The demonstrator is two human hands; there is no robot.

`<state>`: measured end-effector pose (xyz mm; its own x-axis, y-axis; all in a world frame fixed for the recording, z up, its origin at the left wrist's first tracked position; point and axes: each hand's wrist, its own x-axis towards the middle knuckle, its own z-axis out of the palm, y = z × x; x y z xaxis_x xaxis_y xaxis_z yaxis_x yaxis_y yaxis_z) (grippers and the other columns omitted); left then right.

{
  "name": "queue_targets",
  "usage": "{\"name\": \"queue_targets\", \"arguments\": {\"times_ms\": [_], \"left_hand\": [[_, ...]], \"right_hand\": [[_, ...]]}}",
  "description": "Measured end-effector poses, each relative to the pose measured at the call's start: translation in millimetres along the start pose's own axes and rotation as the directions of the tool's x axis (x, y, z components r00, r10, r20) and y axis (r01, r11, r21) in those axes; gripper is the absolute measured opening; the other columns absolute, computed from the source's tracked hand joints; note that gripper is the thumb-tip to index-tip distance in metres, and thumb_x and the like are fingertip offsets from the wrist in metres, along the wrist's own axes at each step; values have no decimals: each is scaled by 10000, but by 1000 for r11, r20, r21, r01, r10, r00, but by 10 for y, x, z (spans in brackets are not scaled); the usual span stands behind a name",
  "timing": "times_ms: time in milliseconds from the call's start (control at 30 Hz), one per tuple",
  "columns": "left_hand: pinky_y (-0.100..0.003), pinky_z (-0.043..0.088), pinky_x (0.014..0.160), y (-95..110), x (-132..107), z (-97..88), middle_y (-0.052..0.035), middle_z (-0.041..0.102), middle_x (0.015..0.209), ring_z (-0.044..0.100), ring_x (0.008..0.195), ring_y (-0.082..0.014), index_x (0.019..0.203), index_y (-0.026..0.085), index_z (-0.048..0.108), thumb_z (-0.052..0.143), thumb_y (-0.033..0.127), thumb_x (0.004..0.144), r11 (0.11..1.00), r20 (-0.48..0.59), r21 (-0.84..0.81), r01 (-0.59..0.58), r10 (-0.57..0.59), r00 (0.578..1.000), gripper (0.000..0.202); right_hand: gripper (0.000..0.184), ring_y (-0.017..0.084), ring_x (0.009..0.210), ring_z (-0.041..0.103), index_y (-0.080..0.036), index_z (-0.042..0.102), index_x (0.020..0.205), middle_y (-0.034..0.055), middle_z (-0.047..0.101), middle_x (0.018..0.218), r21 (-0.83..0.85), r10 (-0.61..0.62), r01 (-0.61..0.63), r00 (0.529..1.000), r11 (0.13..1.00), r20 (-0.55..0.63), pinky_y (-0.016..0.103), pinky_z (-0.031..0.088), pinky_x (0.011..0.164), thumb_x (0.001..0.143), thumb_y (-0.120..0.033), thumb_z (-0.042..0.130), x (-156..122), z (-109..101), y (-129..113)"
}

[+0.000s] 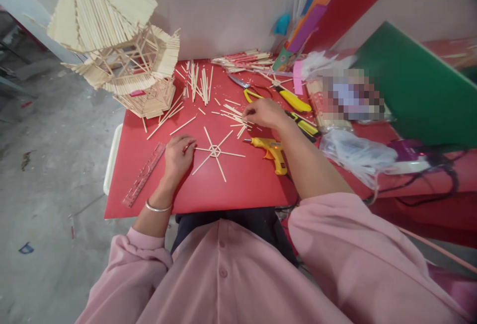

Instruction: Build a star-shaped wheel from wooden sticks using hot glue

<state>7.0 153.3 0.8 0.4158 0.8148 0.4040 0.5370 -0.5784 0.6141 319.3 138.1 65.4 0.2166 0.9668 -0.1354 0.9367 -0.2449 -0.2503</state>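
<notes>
On the red tabletop lies a six-armed star of thin wooden sticks [215, 151] with a small hexagon at its centre. My left hand [179, 154] rests at the star's left side, its curled fingers closed over the end of one arm. Further back, my right hand [264, 113] reaches into a loose heap of short wooden sticks [234, 114]. Its thumb and fingers are pinched together; whatever is between them is too small to make out. Below that wrist, a yellow glue gun [274, 152] points its nozzle left. A clear ruler [144, 175] lies left of my left hand.
A tiered stick model with a pitched roof [108, 21] stands at the back left. Loose sticks [199, 83], pliers with yellow handles [294, 100] and a cutter knife [307, 126] lie behind. Plastic bags [356, 152], cables and a green board [413, 90] fill the right.
</notes>
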Motion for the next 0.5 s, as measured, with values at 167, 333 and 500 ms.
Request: {"name": "queue_targets", "arguments": {"times_ms": [167,333,500], "left_hand": [[-385,545,941,18,-2,-6,-76,759,1020,687,990,-222,896,204,765,558,253,917,1000,9,1,2,-2,1000,213],[-398,539,965,3,-2,12,-66,761,1022,684,996,-226,884,218,767,565,256,901,1000,4,-7,28,-28,1000,206],[-388,545,945,-28,2,35,-77,758,1016,686,981,-221,886,200,766,569,248,900,1000,-6,-11,4,-4,1000,203]], "right_hand": [[240,254,1022,688,-281,811,994,43,792,1060,-153,-4,12,999,988,52,331,484,839,837,-256,631,-48,39,-91],[225,252,966,694,-270,815,976,72,794,1034,-211,35,-14,994,977,99,329,501,821,792,-279,685,43,54,-147],[158,197,795,686,-243,815,864,41,786,863,-132,75,-45,969,990,236,264,478,687,747,-265,710,145,-5,-155]]}}
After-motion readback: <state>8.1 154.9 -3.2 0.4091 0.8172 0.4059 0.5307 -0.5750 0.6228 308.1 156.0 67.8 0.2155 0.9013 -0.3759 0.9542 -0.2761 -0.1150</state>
